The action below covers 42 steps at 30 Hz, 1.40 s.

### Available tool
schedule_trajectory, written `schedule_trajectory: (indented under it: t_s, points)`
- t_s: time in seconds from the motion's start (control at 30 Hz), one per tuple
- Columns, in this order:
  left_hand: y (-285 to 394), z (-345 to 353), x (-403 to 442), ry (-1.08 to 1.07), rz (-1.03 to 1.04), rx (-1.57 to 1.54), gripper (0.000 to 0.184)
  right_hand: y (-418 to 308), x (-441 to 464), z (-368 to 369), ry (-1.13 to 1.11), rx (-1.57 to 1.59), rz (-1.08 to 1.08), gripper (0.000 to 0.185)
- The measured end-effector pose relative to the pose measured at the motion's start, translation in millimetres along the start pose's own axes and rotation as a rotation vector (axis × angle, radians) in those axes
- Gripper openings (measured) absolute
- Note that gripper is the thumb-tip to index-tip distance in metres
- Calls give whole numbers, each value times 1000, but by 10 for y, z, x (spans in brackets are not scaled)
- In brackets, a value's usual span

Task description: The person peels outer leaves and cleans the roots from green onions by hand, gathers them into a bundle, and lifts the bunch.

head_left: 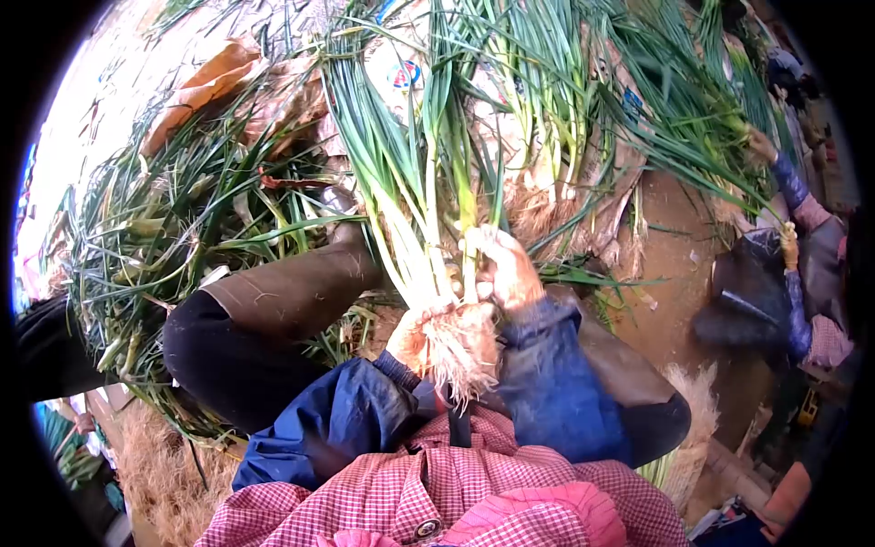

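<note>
In front of my body, my left hand (407, 342) is closed round the white lower ends of a bunch of green garlic (410, 237), just above its bushy, pale roots (462, 351). The long flat leaves of this bunch stretch away from me over the floor. My right hand (506, 272) is closed on one stalk (468, 228) at the bunch's right side, with thumb and fingers pinching its pale stem. Part of the left fingers is hidden behind the stems and roots.
A tangled heap of leaves and trimmings (191, 201) lies at left. More green garlic with roots (547, 100) lies ahead. Cut-off roots (169, 479) are piled at lower left. At right, another person's hand (759, 144) touches leaves. A brown cloth (205, 87) lies upper left.
</note>
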<state>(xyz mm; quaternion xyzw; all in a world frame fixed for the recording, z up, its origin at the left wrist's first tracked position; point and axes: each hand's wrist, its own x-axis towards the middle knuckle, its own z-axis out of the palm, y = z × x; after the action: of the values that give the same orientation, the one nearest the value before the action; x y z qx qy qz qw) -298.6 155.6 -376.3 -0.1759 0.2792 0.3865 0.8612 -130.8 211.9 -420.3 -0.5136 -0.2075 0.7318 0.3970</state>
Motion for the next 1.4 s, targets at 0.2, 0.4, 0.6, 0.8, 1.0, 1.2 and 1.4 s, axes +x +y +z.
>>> schedule_trajectory:
  t_s: [0.2,0.4,0.6,0.8,1.0,1.2,1.4]
  points:
    - [-30,0,136,-120,72,47,31,-408,-719,-167,7,1046,-222,25]
    - [-66,-140,176,18,76,336,37,-288,294,177,134,-456,-181,23]
    - [43,59,149,82,139,288,33,-355,-451,4,58,298,-73,22]
    - [124,-64,93,-88,-18,61,34,-415,-802,-184,8,-1679,542,42]
    - [43,-9,-7,-182,46,197,35,-200,178,150,-308,-640,-300,23]
    - [-60,-232,160,-196,-29,114,31,94,-146,229,315,-995,-259,27]
    - [-60,-25,96,-164,30,121,31,-55,-1115,63,37,174,-422,27]
